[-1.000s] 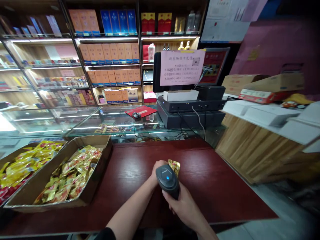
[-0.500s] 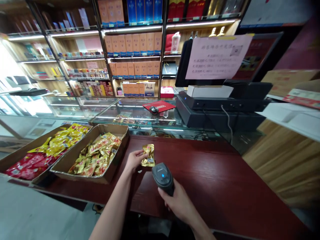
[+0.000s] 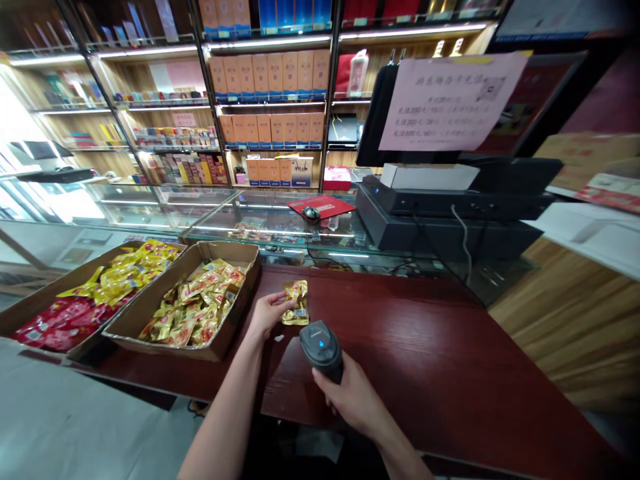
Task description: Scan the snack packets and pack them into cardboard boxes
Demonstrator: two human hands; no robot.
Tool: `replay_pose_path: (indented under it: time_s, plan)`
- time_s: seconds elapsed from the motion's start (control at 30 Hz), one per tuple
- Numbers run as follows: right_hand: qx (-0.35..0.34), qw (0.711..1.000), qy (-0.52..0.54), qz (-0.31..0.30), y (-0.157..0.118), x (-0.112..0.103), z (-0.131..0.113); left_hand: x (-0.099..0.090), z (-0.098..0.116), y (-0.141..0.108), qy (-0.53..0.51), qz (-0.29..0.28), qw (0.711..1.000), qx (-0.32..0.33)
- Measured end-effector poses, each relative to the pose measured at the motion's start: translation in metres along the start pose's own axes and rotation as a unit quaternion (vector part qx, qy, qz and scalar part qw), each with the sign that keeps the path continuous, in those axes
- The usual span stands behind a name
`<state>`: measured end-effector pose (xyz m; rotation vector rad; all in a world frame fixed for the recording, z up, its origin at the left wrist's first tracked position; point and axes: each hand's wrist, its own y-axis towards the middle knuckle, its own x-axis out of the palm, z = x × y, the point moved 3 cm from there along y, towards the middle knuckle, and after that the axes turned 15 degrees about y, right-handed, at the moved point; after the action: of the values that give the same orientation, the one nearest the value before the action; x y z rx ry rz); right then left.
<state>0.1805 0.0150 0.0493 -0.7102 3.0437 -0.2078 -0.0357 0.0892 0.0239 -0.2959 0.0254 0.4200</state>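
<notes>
My left hand (image 3: 267, 315) grips a gold foil packet (image 3: 297, 303) by its left side, holding it just above the dark red wooden counter (image 3: 400, 333). A small barcode label shows on the packet's lower part. My right hand (image 3: 350, 398) is wrapped around the handle of a black handheld barcode scanner (image 3: 321, 350). The scanner's head, with a small blue light, tilts up toward the packet, a short distance from it. My left hand is next to a cardboard box (image 3: 243, 313) full of similar gold packets.
Left of that box stands a second cardboard box (image 3: 30, 310) holding gold and red packets. Behind the counter are a glass display case (image 3: 260, 227), a red mat with a mouse (image 3: 320, 207), a black till unit (image 3: 440, 220) with a pink notice (image 3: 450, 100), and stocked shelves (image 3: 265, 87).
The packet has moved away from the scanner, forward and left, and its barcode now shows. The view has swung left and settled, bringing the second box fully into sight. The scanner stays in my right hand.
</notes>
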Motion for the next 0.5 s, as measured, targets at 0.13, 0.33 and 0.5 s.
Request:
replay_pose_path:
  time_s: [0.13, 0.33, 0.5]
  plan:
    - [0.000, 1.000, -0.001, 0.005, 0.0006, -0.0020, 0.0011, 0.0021, 0.0024, -0.0006, 0.002, 0.001, 1.000, 0.003]
    - [0.004, 1.000, -0.006, 0.008, 0.0013, -0.0036, 0.0033, 0.0032, 0.0012, 0.0037, 0.031, 0.005, 0.999, 0.030]
    - [0.014, 1.000, 0.007, 0.008, 0.0002, -0.0036, 0.0010, 0.0049, 0.0013, 0.0032, 0.018, 0.000, 1.000, 0.024]
